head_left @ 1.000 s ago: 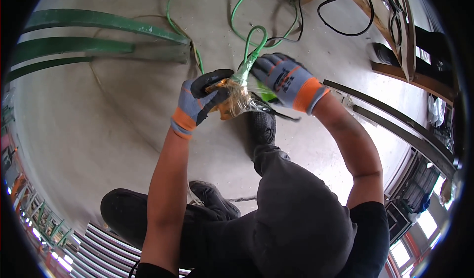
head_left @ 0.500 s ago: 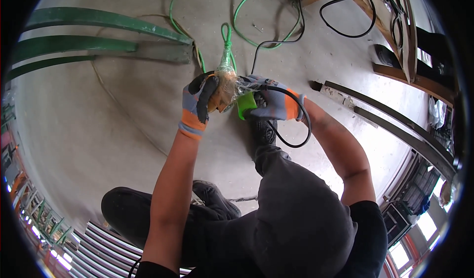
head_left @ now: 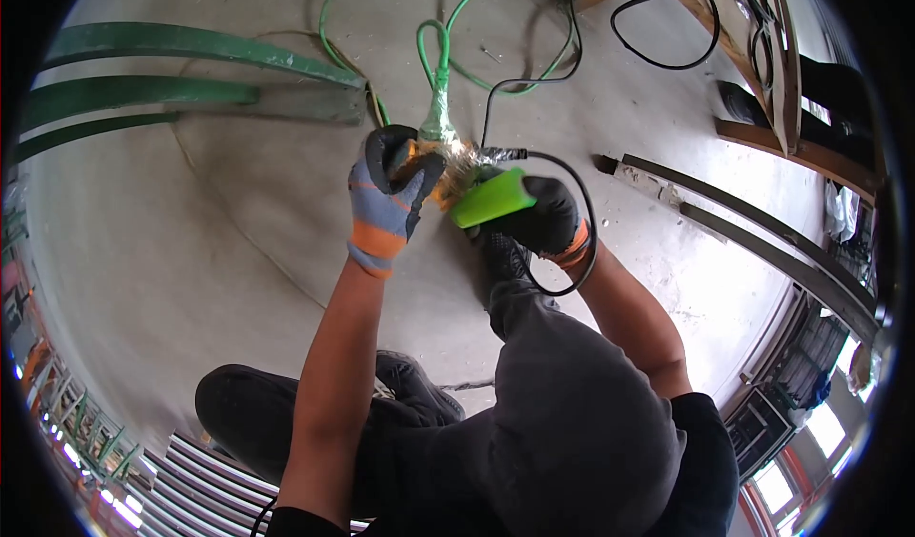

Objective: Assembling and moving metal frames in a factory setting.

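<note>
Orange block point(head_left: 441, 195), already in film point(head_left: 461, 162), is being gripped by left hand point(head_left: 385, 190), green piece point(head_left: 494, 200) by right hand point(head_left: 553, 217), remainder unclear.

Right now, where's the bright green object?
Head view, near centre: the bright green object is in the right hand, right of the wrapped orange piece in the left hand.

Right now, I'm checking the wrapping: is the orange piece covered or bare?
At least partly covered: film lies over the orange piece; the left hand hides some.
</note>
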Tool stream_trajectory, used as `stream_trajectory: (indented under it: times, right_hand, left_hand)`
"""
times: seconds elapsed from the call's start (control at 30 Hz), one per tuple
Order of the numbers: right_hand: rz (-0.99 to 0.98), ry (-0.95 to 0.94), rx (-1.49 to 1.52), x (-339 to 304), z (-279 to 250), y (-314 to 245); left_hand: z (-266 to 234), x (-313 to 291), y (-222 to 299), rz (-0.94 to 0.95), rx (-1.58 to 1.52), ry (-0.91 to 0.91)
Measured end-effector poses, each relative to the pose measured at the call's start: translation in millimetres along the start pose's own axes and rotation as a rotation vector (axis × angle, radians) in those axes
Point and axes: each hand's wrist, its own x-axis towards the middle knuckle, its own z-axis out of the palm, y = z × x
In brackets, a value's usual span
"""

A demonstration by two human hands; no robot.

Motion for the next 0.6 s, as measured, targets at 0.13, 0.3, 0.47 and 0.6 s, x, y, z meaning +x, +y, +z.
stream_trajectory:
  times: [0.13,0.3,0.47,0.6]
  right_hand:
    - [-0.005,0.074,-0.008,-2,0,-12]
    - [0.03,-0.047,0.378,2,-11,-14]
    - [0.016,0.013,0.278,9,7,-3]
    - [0.027,0.112,0.232,5,-7,0]
  left_hand:
    - [0,4,16,0.221,0.223,-0.027]
    - [3,2,17,0.388,0.375,-0.059]
    - [3,-5,5,0.031,0.005,-0.158]
    - [-3,-8,-24,-0.209,-0.226,-0.243]
